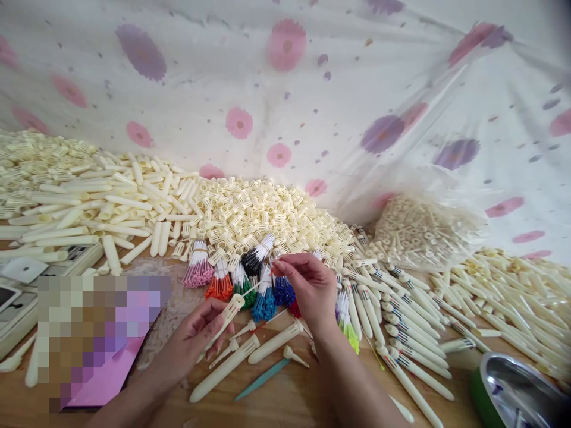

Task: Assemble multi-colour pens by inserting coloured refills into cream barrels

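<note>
The person's left hand was closed around a slotted cream pen piece, held over the middle of the table with its open end tipped up. A thin white rod slanted out of that end toward the right hand, which hung higher with thumb and forefinger pinched together; I could not tell whether they gripped the rod's upper end.

Below the hands lay two cream barrels and a pointed turquoise tool. Just beyond stood bundles of white sticks, their lower ends pink, orange, green, black and blue, among other colours.

Toward the table's near right corner sat a bowl, green outside and shiny inside, with a small dark blue bit and something thin and pale in it. Near the far edge, right of centre, a clear plastic bag slumped against the flowered sheet, holding a heap of small pale parts. Between bag and bowl, pens with coloured bits at one end lay in rows. Slotted cream pieces were piled loose along the far edge. At the left edge, cream barrels rested on a pale case.
</note>
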Motion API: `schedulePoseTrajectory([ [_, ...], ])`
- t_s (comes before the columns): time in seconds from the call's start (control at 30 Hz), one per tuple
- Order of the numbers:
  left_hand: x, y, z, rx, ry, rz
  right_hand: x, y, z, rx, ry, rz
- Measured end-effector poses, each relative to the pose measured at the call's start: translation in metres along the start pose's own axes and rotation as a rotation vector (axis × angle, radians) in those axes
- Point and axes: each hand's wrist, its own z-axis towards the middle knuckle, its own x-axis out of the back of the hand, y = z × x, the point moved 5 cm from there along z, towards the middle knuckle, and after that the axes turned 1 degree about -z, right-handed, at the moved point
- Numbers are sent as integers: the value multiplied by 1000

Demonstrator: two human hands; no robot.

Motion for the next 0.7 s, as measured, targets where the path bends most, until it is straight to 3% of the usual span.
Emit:
schedulePoseTrajectory([
  [0.23, -1, -4, -1, 54, -55, -25, -8, 5, -5, -65, -108, -10],
  [0.7, -4, -9, -1, 71, -66, -58, -18, 14, -7, -237, -162, 147],
])
